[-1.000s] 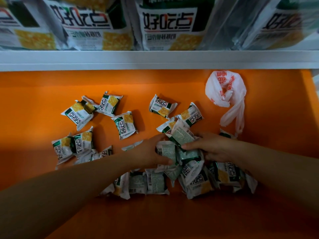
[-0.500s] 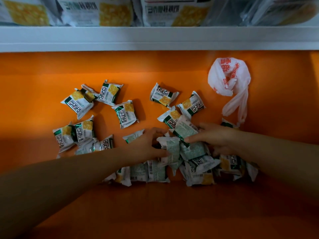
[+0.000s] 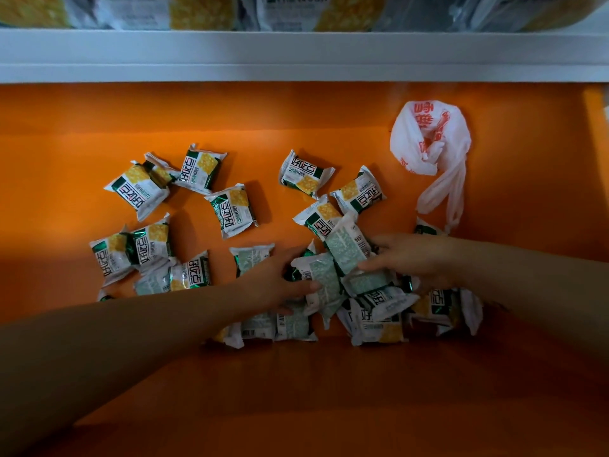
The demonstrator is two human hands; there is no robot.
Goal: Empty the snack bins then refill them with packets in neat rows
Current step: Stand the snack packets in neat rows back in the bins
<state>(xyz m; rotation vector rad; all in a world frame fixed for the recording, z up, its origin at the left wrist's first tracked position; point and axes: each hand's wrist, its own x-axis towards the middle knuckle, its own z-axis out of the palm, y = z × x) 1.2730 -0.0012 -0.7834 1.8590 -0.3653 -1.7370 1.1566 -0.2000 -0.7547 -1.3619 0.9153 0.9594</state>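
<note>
Several small white, green and yellow snack packets lie scattered on the orange bin floor [image 3: 329, 390]. A heap of them [image 3: 372, 301] sits in the middle near the front. My left hand [image 3: 280, 282] grips a face-down packet [image 3: 321, 278] at the left side of the heap. My right hand [image 3: 412, 258] pinches another face-down packet [image 3: 346, 247] from the right. More packets lie in loose groups at the left [image 3: 138, 189] and at the back [image 3: 304, 174]. Some packets are hidden under my hands and forearms.
A crumpled white plastic bag [image 3: 428, 143] with red print lies at the back right of the bin. A white shelf edge [image 3: 296, 57] runs across the top, with large snack bags [image 3: 197, 11] above it. The bin's orange right wall [image 3: 596, 143] stands at the far right.
The view has tilted down a little. Both hands stay on the middle heap; the packets between them have shifted slightly and bunched closer together.
</note>
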